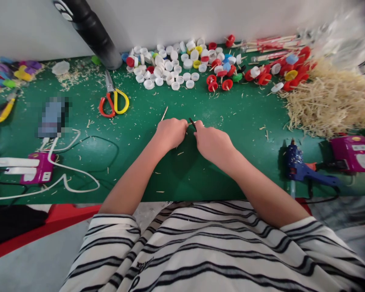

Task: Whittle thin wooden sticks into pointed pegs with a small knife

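Observation:
My left hand (170,134) is closed round a thin wooden stick (164,113) whose tip pokes out toward the far side. My right hand (211,142) is closed on a small dark tool (192,123) whose tip sits between the two hands. Both hands rest together over the middle of the green table (182,170). What kind of tool it is stays hidden by my fingers.
Red-and-yellow scissors (114,101) lie to the far left of the hands. A heap of bottle caps (170,65) and red caps on sticks (261,73) line the back. Wood splinters (325,101), a blue glue gun (301,168), purple boxes (353,153) right; cables (63,178) left.

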`<state>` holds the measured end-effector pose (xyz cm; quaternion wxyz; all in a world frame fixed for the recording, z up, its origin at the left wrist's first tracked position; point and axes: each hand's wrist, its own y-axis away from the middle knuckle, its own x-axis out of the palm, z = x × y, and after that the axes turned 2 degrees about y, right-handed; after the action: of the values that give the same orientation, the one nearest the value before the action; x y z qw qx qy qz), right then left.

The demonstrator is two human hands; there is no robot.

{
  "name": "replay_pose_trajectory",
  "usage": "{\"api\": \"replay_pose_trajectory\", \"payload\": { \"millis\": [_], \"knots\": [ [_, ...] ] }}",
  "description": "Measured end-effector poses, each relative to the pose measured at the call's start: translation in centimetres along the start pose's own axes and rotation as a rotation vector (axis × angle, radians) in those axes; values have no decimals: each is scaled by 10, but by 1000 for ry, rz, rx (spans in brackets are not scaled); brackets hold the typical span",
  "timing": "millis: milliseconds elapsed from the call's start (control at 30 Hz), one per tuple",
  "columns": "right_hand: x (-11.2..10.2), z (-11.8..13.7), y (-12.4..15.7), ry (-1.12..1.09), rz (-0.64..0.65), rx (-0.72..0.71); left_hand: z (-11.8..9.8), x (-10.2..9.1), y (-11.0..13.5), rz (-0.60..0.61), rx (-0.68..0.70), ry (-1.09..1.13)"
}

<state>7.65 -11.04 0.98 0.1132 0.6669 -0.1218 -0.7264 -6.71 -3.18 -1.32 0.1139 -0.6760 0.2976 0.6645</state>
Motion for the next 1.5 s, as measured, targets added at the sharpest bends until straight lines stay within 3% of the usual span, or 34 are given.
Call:
{"api": "replay_pose_trajectory", "payload": {
  "millis": [300, 567, 800, 900, 1167, 1500],
  "knots": [
    [10, -1, 27, -41, 65, -6, -6, -7, 0, 52, -29, -10],
    [-6, -20, 25, -144, 43, 18, -1, -2, 8, 12, -2, -2],
    [-3, -44, 5, -465, -249, 30, 1, -4, 21, -116, 88, 229],
    [5, -46, -2, -709, -301, 20, 4, -7, 24, -208, 142, 360],
    [12, -42, -1, -1278, -265, -62, 12, -5, 27, -471, 386, 567],
    [8, -34, 7, -1648, -164, -269, 4, -10, 37, -548, 443, 654]
  ]
}}
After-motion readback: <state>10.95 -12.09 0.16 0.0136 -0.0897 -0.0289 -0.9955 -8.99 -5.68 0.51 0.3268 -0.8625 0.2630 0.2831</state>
